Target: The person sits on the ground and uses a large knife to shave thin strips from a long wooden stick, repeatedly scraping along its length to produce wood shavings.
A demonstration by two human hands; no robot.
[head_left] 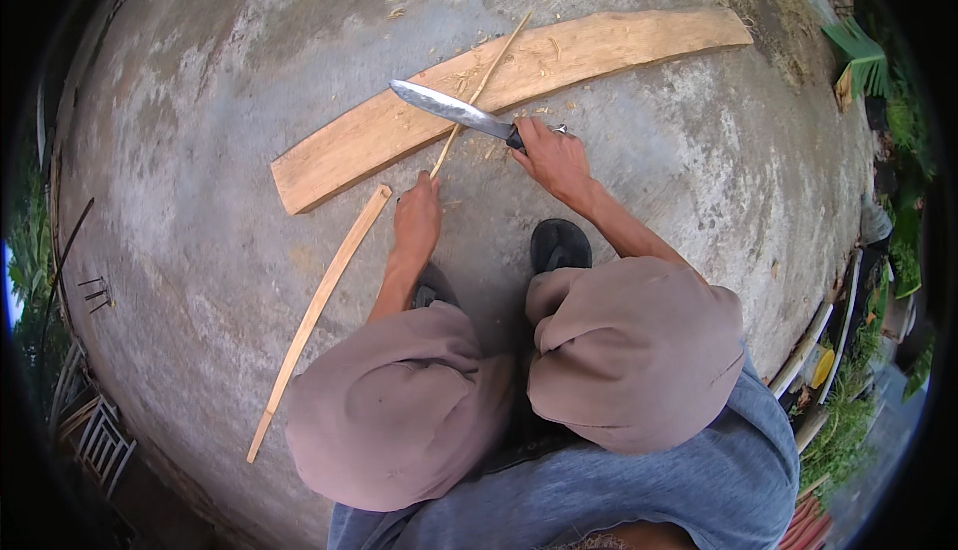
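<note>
My left hand (417, 219) is closed around the near end of a thin wooden stick (493, 69), which slants away over a wide plank (619, 43) lying on the ground. In my right hand (555, 159) is the dark handle of a large knife (449, 107). Its broad blade points left and crosses over the stick; whether the edge touches the wood I cannot tell. Small wood shavings (467, 79) lie on the plank around the stick. Beside my left hand, a longer pale wooden strip (319, 302) rests on the concrete.
Under everything is a rough, stained concrete floor (200, 221). My sandalled foot (559, 245) stands just below the right hand. Green plants (903, 121) and a yellow container (820, 364) line the right edge. A white rack (102, 442) is at the lower left.
</note>
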